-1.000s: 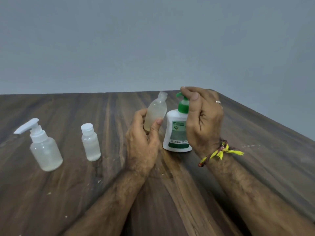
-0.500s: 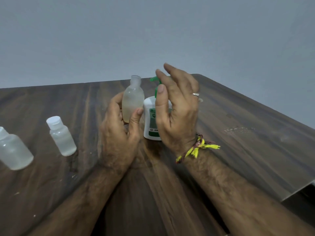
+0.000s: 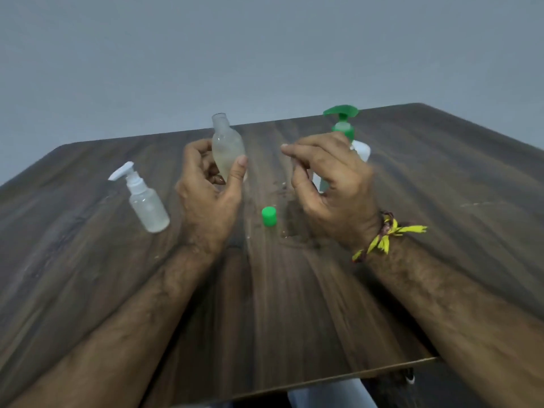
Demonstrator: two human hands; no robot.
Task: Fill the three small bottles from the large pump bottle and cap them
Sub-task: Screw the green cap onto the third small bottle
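Head view | left hand [image 3: 206,198] grips uncapped small bottle [image 3: 228,150] upright mid-desk | right hand [image 3: 329,184] loosely curled, empty | green cap [image 3: 269,216] between them: keep bottle level, cap squarely.

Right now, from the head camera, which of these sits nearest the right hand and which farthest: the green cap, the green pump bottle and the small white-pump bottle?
From the right hand:
1. Green pump bottle, just behind its fingers.
2. Green cap, on the table between the hands.
3. Small white-pump bottle, far left, beyond the left hand.
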